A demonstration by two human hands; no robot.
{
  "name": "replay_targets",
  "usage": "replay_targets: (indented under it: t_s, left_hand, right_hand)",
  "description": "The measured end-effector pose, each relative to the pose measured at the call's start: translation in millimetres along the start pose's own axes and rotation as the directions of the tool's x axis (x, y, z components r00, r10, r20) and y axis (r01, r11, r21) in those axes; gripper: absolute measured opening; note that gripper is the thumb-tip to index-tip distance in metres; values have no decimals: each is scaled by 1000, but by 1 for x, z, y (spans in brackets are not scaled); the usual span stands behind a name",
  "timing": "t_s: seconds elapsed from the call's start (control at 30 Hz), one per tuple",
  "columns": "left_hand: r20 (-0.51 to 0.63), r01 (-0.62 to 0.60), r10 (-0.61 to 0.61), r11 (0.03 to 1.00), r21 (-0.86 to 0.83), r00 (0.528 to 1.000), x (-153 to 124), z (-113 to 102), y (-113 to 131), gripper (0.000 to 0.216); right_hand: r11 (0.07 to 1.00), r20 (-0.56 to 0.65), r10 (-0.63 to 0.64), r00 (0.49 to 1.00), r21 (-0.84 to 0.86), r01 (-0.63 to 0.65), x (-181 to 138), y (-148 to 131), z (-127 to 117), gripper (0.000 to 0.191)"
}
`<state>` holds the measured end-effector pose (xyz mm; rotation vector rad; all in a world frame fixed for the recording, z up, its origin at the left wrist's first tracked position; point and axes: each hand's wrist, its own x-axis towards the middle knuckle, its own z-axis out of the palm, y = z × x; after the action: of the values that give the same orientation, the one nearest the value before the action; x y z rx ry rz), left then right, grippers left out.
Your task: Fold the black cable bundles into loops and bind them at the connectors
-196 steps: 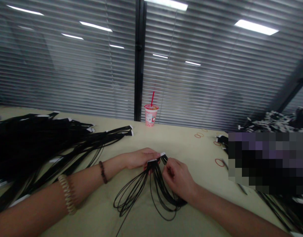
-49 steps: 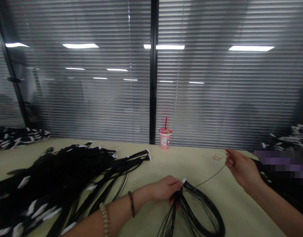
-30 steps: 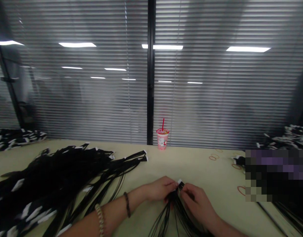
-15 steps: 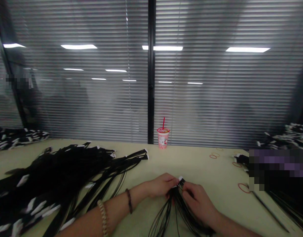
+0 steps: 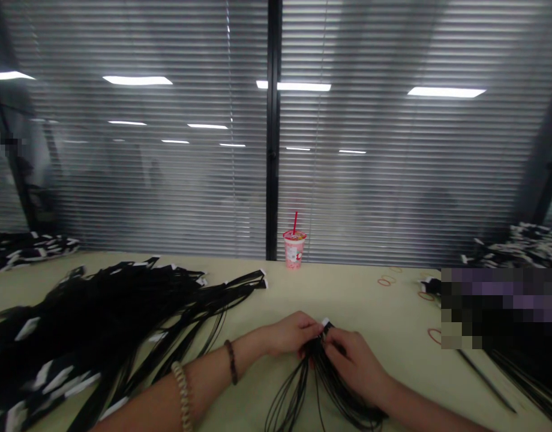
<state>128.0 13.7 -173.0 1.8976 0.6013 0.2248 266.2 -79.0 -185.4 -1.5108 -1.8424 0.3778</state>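
Note:
Both of my hands meet over the pale table (image 5: 240, 396) at a bundle of thin black cables (image 5: 298, 390) with a white-tipped end. My left hand (image 5: 291, 336) pinches the bundle from the left, just below that white end (image 5: 325, 323). From the right, my right hand (image 5: 354, 363) closes its thumb and fingers on the same bundle close beside the left fingertips. The loose cables fan out below, toward the table's near edge and under my right wrist. Exactly what lies between the fingertips is partly hidden.
A large heap of black cables with white ends (image 5: 123, 300) covers the left side. A pink cup with a red straw (image 5: 294, 249) stands at the back. Several rubber bands (image 5: 384, 282) lie right. More black cables (image 5: 519, 384) lie far right, partly pixelated. Window blinds (image 5: 393, 180) rise behind.
The whole view has shifted slightly, so things sit a little further left. My right hand has moved slightly closer to my left at the cable end; both keep their grip.

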Motion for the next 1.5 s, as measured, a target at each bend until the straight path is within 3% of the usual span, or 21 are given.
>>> replay_targets:
  t_s: [0.47, 0.77, 1.17, 1.5]
  left_hand:
    - [-43, -36, 37, 999, 30, 998, -1, 1, 2, 52]
    - [-23, -19, 14, 970, -241, 1000, -2, -1, 1, 47]
    - [14, -19, 21, 985, -169, 1000, -3, -1, 5, 50]
    - [22, -32, 35, 989, -146, 999, -3, -2, 5, 53]
  right_hand:
    - [1000, -54, -14, 998, -13, 13, -1, -1, -1, 21]
    - [999, -77, -41, 996, -20, 39, -2, -1, -2, 25]
    - [998, -64, -16, 998, -62, 12, -2, -1, -3, 23]
    - [999, -122, -31, 992, -20, 29, 0, -4, -3, 20]
